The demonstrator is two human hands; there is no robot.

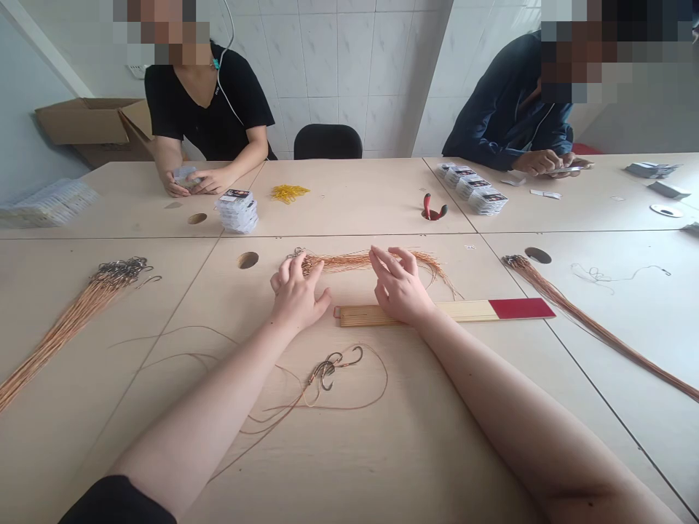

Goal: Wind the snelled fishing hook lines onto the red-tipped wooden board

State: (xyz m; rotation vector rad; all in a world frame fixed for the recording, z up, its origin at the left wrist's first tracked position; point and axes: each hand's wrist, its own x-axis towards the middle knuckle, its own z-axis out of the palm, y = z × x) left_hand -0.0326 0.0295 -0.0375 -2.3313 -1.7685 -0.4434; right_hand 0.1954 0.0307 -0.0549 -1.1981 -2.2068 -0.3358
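Across the table in front of me lies a bundle of orange-brown fishing lines (346,260) with dark metal ends at its left. My left hand (298,292) is over that left end, fingers spread and nothing held. Toward the bundle's right part reaches my right hand (403,287), its fingers apart; whether its fingertips touch the lines I cannot tell. Under my right wrist is a flat pale strip with a red end (521,308), partly covered by the hand. Several loose fish hooks (328,367) on thin brown lines lie between my forearms.
More bundles of hooked lines lie at left (70,327) and right (590,309). Beyond are stacked small packets (237,212), yellow pieces (289,192), red-handled pliers (434,211) in a table hole and more packets (472,188). Two people sit opposite, their hands on small items.
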